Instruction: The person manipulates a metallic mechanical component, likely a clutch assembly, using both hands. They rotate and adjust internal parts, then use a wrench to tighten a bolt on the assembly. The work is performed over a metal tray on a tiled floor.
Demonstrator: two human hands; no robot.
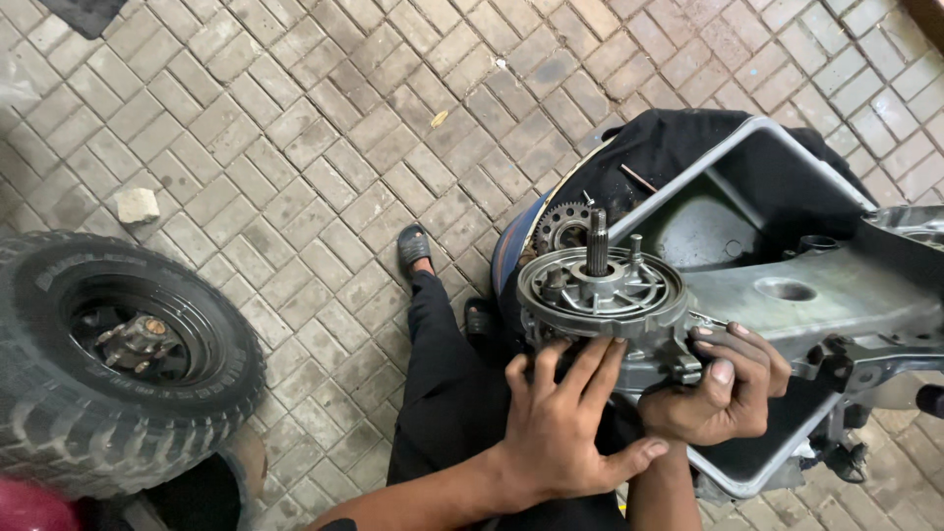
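Round metal hub assembly [602, 292] with an upright splined shaft [597, 241] sits at the near left end of the grey engine casing [816, 295]. Left hand [560, 423] lies flat against the assembly's near rim, fingers spread, clamping nothing. Right hand [713, 383] is curled around the assembly's near right edge, gripping it from below. A toothed sprocket [560, 226] lies just beyond; a tyre [108, 364] stands well apart, far left.

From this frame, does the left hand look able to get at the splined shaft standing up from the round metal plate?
Probably yes. The left hand rests its fingers on the round metal plate's near rim, and the splined shaft stands uncovered at its centre, nothing between them.
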